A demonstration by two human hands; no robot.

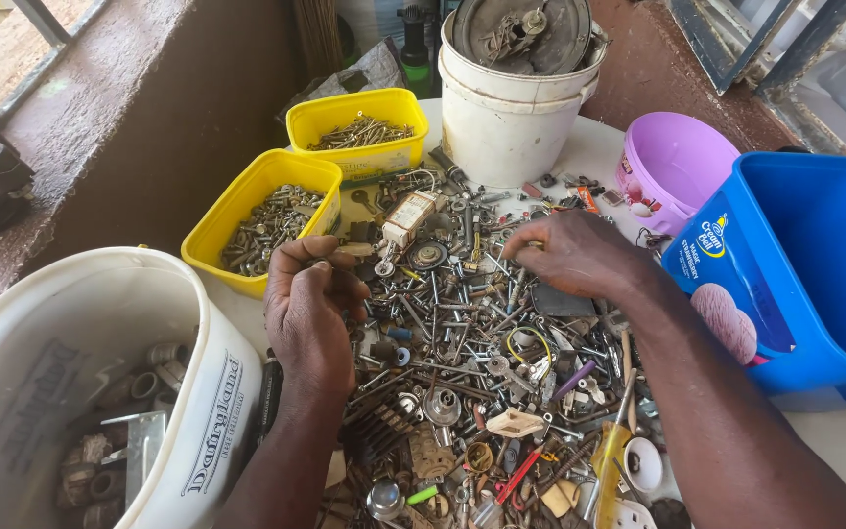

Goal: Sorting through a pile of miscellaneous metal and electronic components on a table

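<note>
The left hand (307, 309) is curled closed, its contents hidden, near the yellow tub of screws (261, 220), while the right hand (572, 257) pinches a small part, too small to tell, over the heap of mixed hardware (462, 372).

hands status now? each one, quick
Left hand: curled shut, fingertips pinching small hardware; exact piece cannot be told.
Right hand: palm down, fingertips in the pile of screws and bolts; grip cannot be told.

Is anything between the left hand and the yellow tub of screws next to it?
Nothing visible. The left hand sits right beside the nearer yellow tub, whose top is open, with only bare table edge between them.
</note>
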